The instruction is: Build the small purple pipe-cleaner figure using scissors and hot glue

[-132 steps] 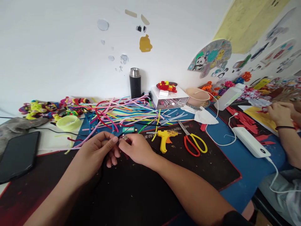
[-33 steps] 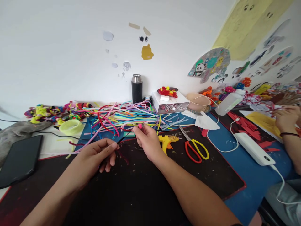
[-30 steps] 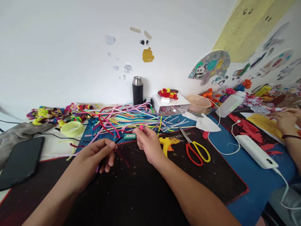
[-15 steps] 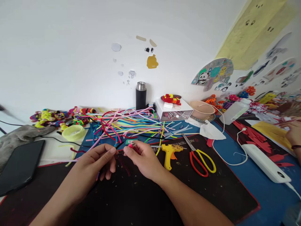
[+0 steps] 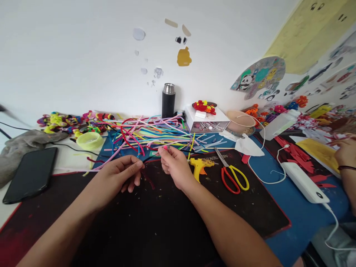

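My left hand (image 5: 119,174) pinches a thin black cord (image 5: 151,157) between thumb and forefinger; its end points toward my right hand. My right hand (image 5: 176,165), fingers curled, is closed round a small pink lighter (image 5: 166,147) with a metal top, mostly hidden by the fingers. A thin strand seems to run from the cord to the right fingertips; whether they grip it I cannot tell. A dark red fuzzy stem (image 5: 148,179) shows just right of my left fingers. A yellow glue gun (image 5: 199,167) lies beside my right wrist, with red-and-yellow-handled scissors (image 5: 232,174) further right.
Behind my hands lies a heap of coloured pipe cleaners (image 5: 155,134). A black flask (image 5: 168,102) and white drawer box (image 5: 207,120) stand by the wall. A phone (image 5: 30,174) lies left, a white power bank (image 5: 304,181) right. A co-worker's hand (image 5: 346,150) works at far right.
My hands were close together, drew apart, came together half a second ago and are apart again now. The lighter has stayed in my right hand, the cord in my left. The view has shifted slightly.
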`<action>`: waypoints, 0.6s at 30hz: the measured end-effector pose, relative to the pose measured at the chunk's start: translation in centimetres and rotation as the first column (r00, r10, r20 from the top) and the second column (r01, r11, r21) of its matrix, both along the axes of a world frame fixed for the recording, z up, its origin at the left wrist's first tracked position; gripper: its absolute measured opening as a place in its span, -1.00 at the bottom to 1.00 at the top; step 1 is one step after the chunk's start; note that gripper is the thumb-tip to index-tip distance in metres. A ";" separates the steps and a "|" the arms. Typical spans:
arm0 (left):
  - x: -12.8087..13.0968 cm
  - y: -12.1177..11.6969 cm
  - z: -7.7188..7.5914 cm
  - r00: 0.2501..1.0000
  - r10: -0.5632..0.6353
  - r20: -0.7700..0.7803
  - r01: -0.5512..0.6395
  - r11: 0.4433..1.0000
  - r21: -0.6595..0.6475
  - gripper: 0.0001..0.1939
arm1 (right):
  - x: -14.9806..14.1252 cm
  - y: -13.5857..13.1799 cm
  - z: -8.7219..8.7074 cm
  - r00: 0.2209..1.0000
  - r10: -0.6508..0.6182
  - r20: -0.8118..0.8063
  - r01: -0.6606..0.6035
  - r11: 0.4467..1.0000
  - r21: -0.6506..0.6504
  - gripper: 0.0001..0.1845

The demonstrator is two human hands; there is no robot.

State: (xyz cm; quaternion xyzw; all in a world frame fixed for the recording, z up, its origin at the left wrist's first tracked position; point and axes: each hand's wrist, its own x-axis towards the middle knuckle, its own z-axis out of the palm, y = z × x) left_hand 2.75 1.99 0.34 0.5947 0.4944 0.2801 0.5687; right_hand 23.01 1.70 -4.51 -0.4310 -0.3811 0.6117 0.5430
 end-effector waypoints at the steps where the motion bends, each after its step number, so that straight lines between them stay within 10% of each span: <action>1: -0.1 0.0 -0.1 1.000 -0.015 -0.016 0.015 1.000 0.007 -0.40 | 0.0 0.0 0.0 1.000 -0.002 -0.002 0.002 1.000 0.004 -0.38; 10: -2.4 1.3 0.7 0.928 0.326 0.181 -0.351 0.927 0.133 -0.58 | -0.1 -0.6 -0.1 0.928 -0.034 0.371 -0.040 0.981 0.190 -0.58; 18: -2.8 1.5 1.1 0.911 0.330 0.245 -0.376 0.910 0.172 -0.61 | -1.9 -2.6 0.6 0.526 0.043 0.850 -0.401 0.893 0.203 -0.84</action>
